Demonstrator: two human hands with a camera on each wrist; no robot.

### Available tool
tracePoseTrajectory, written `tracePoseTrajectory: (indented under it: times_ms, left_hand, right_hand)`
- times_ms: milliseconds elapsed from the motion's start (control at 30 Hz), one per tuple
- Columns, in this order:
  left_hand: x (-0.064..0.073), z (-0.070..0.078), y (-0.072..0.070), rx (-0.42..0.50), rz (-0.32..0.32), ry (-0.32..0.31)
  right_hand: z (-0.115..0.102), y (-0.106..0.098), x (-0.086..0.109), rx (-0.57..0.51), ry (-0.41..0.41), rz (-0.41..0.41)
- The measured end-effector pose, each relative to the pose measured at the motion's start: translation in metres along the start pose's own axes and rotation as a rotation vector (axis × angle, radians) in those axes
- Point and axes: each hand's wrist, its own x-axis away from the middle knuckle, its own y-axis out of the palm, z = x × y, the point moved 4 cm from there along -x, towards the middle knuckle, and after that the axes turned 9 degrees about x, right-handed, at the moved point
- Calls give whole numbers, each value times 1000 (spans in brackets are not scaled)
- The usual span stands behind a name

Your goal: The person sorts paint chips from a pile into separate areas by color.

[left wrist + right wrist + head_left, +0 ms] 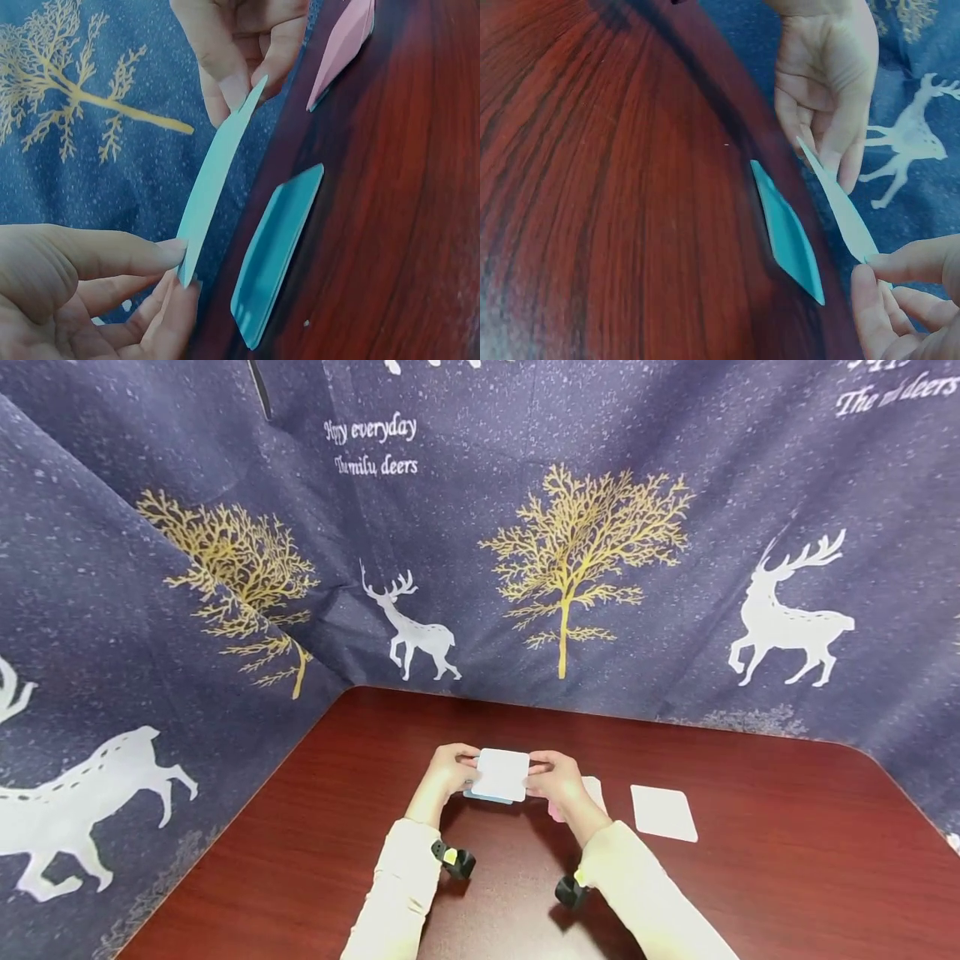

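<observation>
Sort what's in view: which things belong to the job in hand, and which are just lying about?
Belongs to the job:
pale card, held by left hand and right hand
blue card on the table below it, probably

Seemingly just lying about:
white card, off to the right
pink card, held by neither hand

R hand (922,306), lower R & partly cut off by the frame edge, pinches near end of pale card (844,210); L hand (826,94), up top, holds the far end. Pale card's almost edge-on to cam, slightly bowed, held apart from tbl. Teal card (789,232) lies on red-brown wood tbl (630,225), L of pale card, near tbl edge; can't tell if single or stacked. Bkgd: dk blue cloth (900,71) w/ white deer (911,139), bit of gold tree (911,16) top R.
</observation>
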Motion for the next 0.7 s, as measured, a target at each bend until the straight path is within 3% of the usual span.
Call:
tracePoseTrajectory:
  times_ms: [167,400,700]
  left_hand:
    - [-5,-3,-6,-64,45,24]
    - [-8,0,-8,-248,108,77]
    - [-12,-9,-7,-296,126,81]
  right_hand:
    - [4,12,-10,9,7,-2]
    - [6,23,-20,50,6,14]
    - [6,26,-23,162,-15,29]
